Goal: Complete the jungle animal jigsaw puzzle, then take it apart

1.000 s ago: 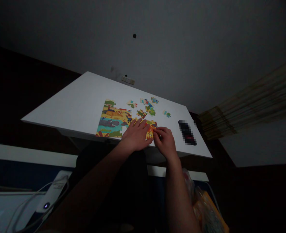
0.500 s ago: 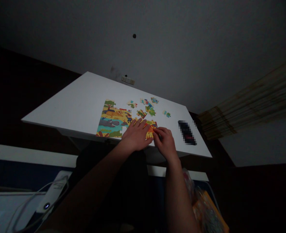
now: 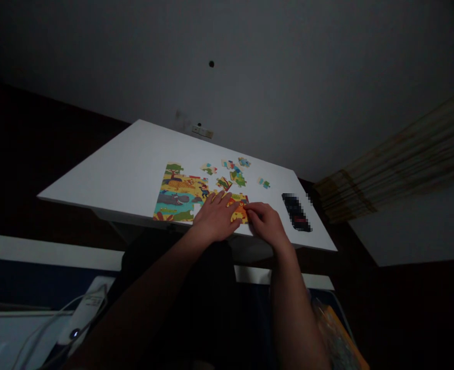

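Note:
A partly joined jigsaw puzzle (image 3: pixel 176 199) lies near the table's front edge, showing a tree, a leopard and a hippo in water. Across its lower middle rests my left hand (image 3: pixel 216 218), flat with the fingers spread, covering part of the picture. My right hand (image 3: pixel 267 222) is at the puzzle's right end, thumb and fingers closed at the edge of an orange puzzle piece (image 3: pixel 240 211) with a lion-like figure. How much of that piece is gripped is partly hidden. Just beyond the hands lie several loose puzzle pieces (image 3: pixel 237 178).
The white table (image 3: pixel 107 169) stands close to a grey wall with a socket strip (image 3: pixel 202 131). A blurred-out dark object (image 3: pixel 296 211) lies at the table's right. Below are a white device with cables (image 3: pixel 86 308) at left and a plastic-wrapped orange package (image 3: pixel 342 334) at right.
My right hand has turned and its wrist and forearm have swung slightly right, the fingertips staying at the puzzle's edge. My left hand stays in place. The view has tilted a little.

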Demonstrator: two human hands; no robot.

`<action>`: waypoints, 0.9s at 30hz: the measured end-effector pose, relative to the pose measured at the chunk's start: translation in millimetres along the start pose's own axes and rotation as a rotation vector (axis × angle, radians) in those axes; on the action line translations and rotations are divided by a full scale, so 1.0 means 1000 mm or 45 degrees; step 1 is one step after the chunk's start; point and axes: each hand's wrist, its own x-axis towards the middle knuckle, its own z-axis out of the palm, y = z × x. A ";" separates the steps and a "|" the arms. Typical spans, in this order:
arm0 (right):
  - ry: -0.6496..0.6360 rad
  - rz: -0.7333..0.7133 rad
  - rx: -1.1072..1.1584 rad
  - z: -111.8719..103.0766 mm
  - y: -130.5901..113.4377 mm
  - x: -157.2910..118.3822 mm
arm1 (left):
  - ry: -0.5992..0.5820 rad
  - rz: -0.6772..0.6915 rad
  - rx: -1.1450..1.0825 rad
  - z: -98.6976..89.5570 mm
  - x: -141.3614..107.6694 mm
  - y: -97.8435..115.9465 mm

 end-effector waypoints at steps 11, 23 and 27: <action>0.140 0.541 -0.369 -0.001 0.077 0.121 | -0.083 0.042 0.034 -0.007 0.006 -0.001; 0.160 0.352 -0.333 0.007 0.091 0.113 | -0.009 0.044 -0.001 0.000 0.006 -0.002; 0.108 0.491 -0.437 0.010 0.086 0.114 | -0.054 0.024 0.000 -0.005 0.005 0.000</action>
